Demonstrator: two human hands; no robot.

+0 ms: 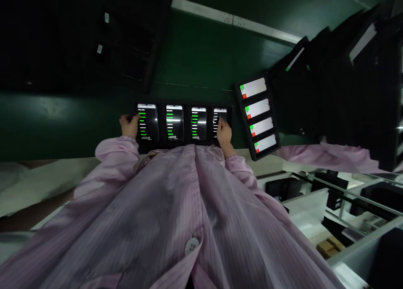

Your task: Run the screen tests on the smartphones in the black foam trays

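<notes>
the near tray [187,126] lies on the green table [195,56], close against the person's pink jacket [166,209], with four lit phones set side by side in it. the first phone [151,127], the second phone [175,127] and the third phone [199,125] show green and white lines on dark screens; the fourth phone [220,111] shows white lines only.

the left hand [129,126] is at the tray's left end, fingers bent and tips at the edge beside the first phone; whether they grip the tray, i cannot tell. the right hand [224,132] is over the fourth phone, one digit reaching up across its screen; its other fingers are hidden, so i cannot tell if they close on anything.

just right of the near tray, the side tray [274,125] sits at a slant, bearing four side phones [260,126] with white screens and green and red patches. a pale strip [204,11] crosses the table beyond.
</notes>
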